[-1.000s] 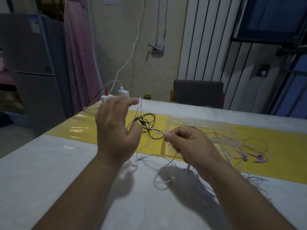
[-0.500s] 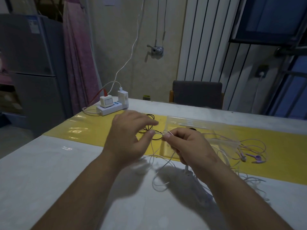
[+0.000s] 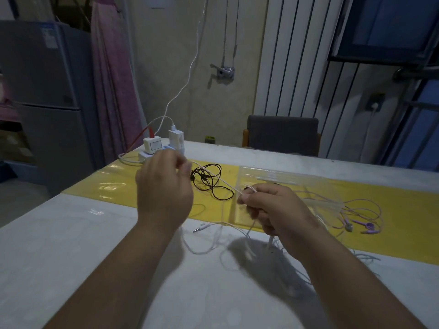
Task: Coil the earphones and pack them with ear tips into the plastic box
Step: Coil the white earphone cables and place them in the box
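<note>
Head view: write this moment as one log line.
left hand: pinches earphone cable | right hand: pinches earphone cable | plastic box: on table

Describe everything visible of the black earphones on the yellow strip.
Black earphones: thin wire in a loose, uncoiled tangle of loops, two buds near its left edge. Lies on the glossy yellow strip, between the left hand and the clear plastic box. Untouched; the pale earphone cable, pinched by that hand and the right hand, crosses in front.
</note>
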Available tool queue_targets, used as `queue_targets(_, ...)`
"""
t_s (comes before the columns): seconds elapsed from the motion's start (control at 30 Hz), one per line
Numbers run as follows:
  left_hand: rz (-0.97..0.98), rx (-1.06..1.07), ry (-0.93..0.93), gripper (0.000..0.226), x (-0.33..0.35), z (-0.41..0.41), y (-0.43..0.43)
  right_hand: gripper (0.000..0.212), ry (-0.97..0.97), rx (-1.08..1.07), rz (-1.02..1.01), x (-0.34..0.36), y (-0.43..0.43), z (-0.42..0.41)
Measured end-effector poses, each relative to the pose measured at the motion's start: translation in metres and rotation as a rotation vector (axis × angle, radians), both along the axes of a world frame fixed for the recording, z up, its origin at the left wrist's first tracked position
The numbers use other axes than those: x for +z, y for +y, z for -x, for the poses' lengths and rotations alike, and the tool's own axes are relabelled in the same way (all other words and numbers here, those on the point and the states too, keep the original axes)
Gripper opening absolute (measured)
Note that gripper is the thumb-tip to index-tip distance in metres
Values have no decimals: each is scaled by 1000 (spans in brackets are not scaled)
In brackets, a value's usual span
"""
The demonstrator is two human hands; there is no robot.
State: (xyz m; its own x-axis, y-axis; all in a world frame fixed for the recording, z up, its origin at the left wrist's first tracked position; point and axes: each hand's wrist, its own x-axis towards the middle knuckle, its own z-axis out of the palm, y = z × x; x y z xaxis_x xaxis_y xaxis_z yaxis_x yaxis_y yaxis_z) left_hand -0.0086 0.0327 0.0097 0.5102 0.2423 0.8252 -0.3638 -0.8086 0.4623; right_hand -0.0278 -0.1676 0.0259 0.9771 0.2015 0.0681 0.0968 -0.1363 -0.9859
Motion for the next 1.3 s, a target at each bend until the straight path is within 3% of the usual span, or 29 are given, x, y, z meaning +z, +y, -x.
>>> queue_targets(0.17, 268, 140, 93, 13, 4, 3, 12, 19, -52, -74, -29, 4, -8, -2)
queue_targets(0.33, 185, 222, 102, 20, 7, 9, 7, 19, -66, -55, -47, 0, -5, -2)
queue_targets(0.53, -97, -82, -76, 48, 7, 14, -7, 18, -133, -36, 68, -4, -1, -3)
queue_targets(0.67, -88, -27, -213, 62, 10, 22, -17, 17, -126, -64, 69, -4, 0, -3)
queue_targets(0.87, -191, 82, -224, 31, 10, 21, -15, 19, -138, -91, 54, -5, 0, -4)
queue_targets(1.0, -389, -233, -149, 25, 7, 15, -14, 18, -143, -55, 58, -5, 1, -4)
queue_targets(1.1, -501, -289, -52, 20, 1, 8, -15, 18, -148, -31, 44, -6, 1, -5)
queue_targets(1.3, -399, -221, -17, 7, 2, 6, -14, 20, -108, 2, -5, -6, 0, -5)
